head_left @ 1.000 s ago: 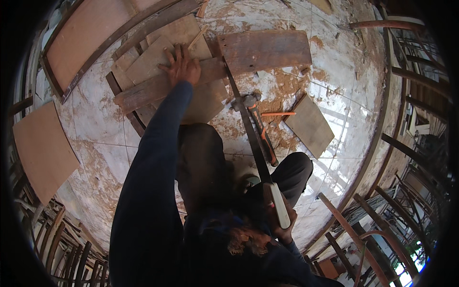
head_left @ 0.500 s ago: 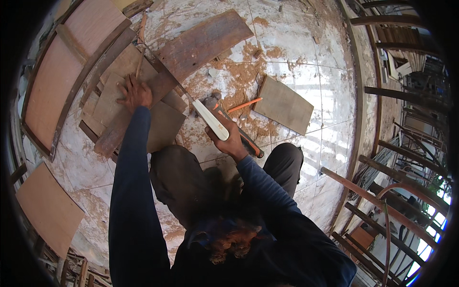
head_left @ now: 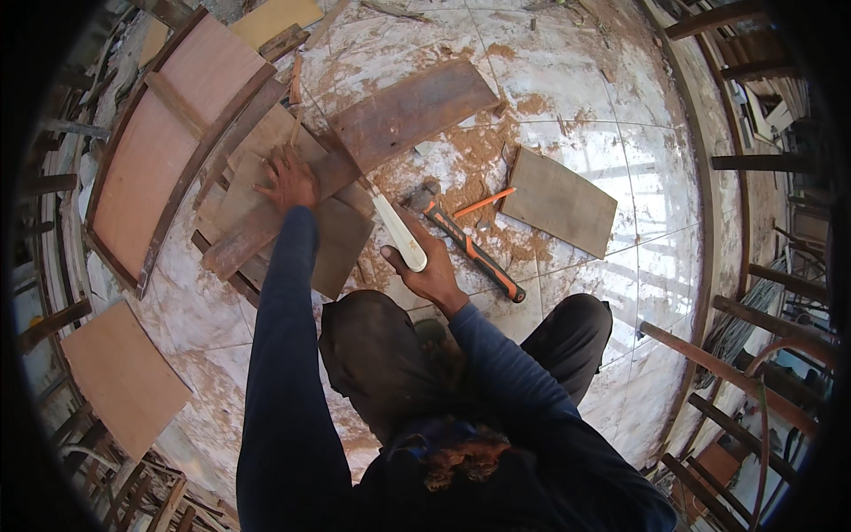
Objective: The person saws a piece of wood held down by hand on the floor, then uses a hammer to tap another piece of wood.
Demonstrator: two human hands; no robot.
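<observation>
One reddish-brown wooden board (head_left: 417, 111) lies beneath the left hand (head_left: 291, 180), palm down and fingers spread; its cut seems unfinished, depth hidden. The white-handled steel handsaw (head_left: 397, 232) crosses it ahead of the right hand (head_left: 432, 268), which wraps the handle. Just right of that hand: an orange-and-black hammer (head_left: 474, 251), a slim orange stick (head_left: 484, 203). No container shows.

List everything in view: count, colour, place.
saw: one, white handle, centre
planking: count unclear, reddish, at saw blade
stacked boards: several, brown, beneath planking
hammer: one, orange and black, right of saw
loose board: one, brown, right
stick: one, orange, between hammer and loose board
framed panel: one, pinkish, upper left
plain panel: one, tan, lower left
bars: several, dark, outer edges
floor: one, whitish with brown debris, underneath
sleeves: two, blue, lower centre
knees: two, dark, lower centre
left hand: one, bare, on planking
right hand: one, bare, on saw
</observation>
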